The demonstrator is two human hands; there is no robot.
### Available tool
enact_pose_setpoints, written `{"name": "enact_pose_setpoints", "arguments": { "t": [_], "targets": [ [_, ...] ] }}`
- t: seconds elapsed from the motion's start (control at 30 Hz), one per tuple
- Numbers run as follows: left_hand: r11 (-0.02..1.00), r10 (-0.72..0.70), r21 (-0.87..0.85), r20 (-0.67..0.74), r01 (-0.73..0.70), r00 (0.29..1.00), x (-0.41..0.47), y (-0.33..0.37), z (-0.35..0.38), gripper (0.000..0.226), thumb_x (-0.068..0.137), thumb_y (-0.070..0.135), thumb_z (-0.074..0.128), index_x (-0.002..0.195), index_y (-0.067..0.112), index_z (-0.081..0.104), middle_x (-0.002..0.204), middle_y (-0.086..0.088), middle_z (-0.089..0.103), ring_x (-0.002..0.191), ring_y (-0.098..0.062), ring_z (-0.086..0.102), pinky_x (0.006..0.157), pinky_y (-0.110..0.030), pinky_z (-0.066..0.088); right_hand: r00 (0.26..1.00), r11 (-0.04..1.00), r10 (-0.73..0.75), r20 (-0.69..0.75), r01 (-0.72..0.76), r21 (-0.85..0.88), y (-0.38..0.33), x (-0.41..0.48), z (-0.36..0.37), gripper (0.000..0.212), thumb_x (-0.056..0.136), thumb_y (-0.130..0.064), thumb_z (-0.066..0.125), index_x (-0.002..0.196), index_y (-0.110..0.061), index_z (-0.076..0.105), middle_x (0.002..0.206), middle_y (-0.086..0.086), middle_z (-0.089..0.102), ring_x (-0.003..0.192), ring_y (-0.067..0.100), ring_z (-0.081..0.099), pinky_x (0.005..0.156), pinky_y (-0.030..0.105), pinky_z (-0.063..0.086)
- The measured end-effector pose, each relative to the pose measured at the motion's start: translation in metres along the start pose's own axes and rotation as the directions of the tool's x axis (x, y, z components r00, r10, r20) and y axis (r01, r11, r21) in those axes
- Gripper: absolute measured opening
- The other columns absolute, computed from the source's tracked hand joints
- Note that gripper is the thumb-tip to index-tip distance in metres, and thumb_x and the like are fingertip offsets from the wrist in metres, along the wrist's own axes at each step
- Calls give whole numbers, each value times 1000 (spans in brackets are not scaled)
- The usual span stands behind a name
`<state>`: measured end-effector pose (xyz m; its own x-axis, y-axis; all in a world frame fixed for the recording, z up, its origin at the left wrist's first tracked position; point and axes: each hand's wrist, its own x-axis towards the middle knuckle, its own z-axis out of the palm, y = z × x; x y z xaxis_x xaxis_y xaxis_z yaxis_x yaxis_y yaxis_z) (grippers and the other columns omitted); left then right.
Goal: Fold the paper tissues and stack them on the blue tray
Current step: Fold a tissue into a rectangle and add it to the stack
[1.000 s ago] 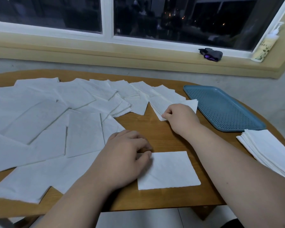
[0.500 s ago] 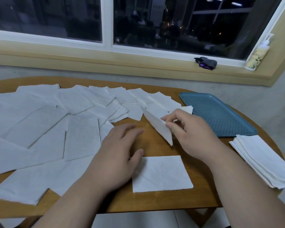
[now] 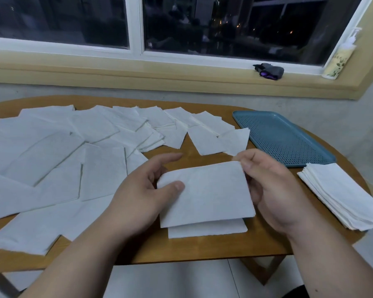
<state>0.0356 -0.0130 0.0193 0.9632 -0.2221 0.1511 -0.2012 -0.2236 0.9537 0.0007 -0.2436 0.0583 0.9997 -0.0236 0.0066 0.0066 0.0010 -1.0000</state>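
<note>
While the held tissue [image 3: 207, 194] is lifted at centre, just above the near edge of the desk [image 3: 202, 248], both hands are clamped on it. Left hand [image 3: 144, 190]: at 9 o'clock of the sheet, thumb on the upper face and fingers behind, pinching its left edge. Right hand [image 3: 274, 190]: at 3 o'clock, pinching the top right corner between thumb and forefinger. Purpose of the two-sided grip, as judged: to keep the limp sheet taut and square so its edges can be matched for a fold. Flat tissue [image 3: 207, 230]: lies on the desk directly beneath, at 6 o'clock, only its near strip showing; likely marks the working spot. Loose tissues [image 3: 52, 158]: many, overlapping, spread from 9 to 12 o'clock, close to the left hand as supply. Blue tray [image 3: 282, 138]: at 2 o'clock, perforated, no tissue visible on it; stacking there appears not yet begun. Side stack [image 3: 342, 194]: neat pile of tissues at 3 o'clock, by the tray's near end, probably awaiting transfer. Sill [image 3: 181, 76], beyond at 1 o'clock: dark bundle [image 3: 269, 70], pump bottle [image 3: 340, 59].
</note>
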Motion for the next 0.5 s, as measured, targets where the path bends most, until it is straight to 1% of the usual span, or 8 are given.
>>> {"name": "enact_pose_setpoints", "arguments": {
  "t": [0.03, 0.1, 0.13, 0.17, 0.23, 0.33, 0.4, 0.5],
  "targets": [
    [999, -31, -15, 8, 31, 999, -1, 0, 1, 46, 74, 39, 72, 117, 54, 63, 94, 9, 70, 92, -17, 70, 93, -51, 54, 999, 999, 35, 9, -35, -24, 3, 0, 1, 23, 83, -38, 66, 103, -27, 67, 90, 3, 72, 83, 24, 66, 68, 30, 54],
    [997, -74, -5, 24, 74, 997, -2, -1, 4, 47, 72, 40, 74, 116, 55, 63, 96, 10, 71, 94, -15, 71, 95, -50, 54, 1000, 932, 18, -5, -19, -361, 10, 0, 3, 38, 84, -39, 74, 118, -47, 59, 100, 3, 72, 88, 18, 71, 77, 39, 59],
    [996, -87, 21, 24, 87, 996, -2, -2, 4, 48, 73, 41, 76, 116, 56, 62, 97, 13, 71, 93, -11, 70, 94, -47, 55, 999, 853, -17, -28, 0, -521, 10, -1, 4, 41, 88, -36, 73, 121, -52, 54, 96, 0, 70, 83, 15, 70, 74, 36, 60],
    [993, -94, 67, 16, 93, 995, -2, -3, 4, 47, 76, 42, 78, 116, 57, 61, 98, 15, 70, 92, -8, 70, 92, -42, 55, 997, 780, -69, -26, 38, -624, 12, 0, 4, 42, 91, -32, 69, 124, -52, 52, 87, -10, 65, 73, 6, 67, 63, 24, 56],
    [971, -92, 220, -12, 93, 996, -1, -6, 2, 43, 80, 43, 76, 115, 60, 58, 95, 18, 68, 86, -1, 66, 83, -25, 53, 996, 721, -92, -16, 56, -690, 15, 0, 4, 39, 95, -26, 65, 127, -44, 54, 64, -24, 51, 53, -2, 55, 50, 11, 41],
    [914, -88, 397, 4, 79, 996, -2, -5, 2, 37, 85, 43, 71, 117, 56, 57, 80, 19, 62, 73, 2, 59, 62, -13, 39, 997, 622, -77, 6, 53, -781, 24, 0, 2, 30, 95, -27, 61, 120, -45, 58, 57, -39, 50, 52, 1, 50, 51, 16, 40],
    [877, -90, 477, 32, 64, 995, -2, -5, 3, 36, 88, 44, 68, 120, 54, 56, 82, 15, 62, 76, 3, 58, 62, -14, 38, 998, 594, -65, -15, 27, -804, 29, 2, 1, 22, 94, -31, 60, 111, -45, 61, 63, -35, 55, 53, 3, 52, 50, 19, 41],
    [814, -70, 581, 53, 27, 996, -1, -7, 5, 37, 90, 43, 66, 124, 52, 56, 82, 15, 61, 79, 2, 57, 66, -15, 40, 997, 520, -71, -15, 24, -854, 37, 4, 1, 17, 94, -35, 58, 108, -43, 61, 62, -15, 59, 56, 6, 53, 53, 24, 42]
  ]
}}
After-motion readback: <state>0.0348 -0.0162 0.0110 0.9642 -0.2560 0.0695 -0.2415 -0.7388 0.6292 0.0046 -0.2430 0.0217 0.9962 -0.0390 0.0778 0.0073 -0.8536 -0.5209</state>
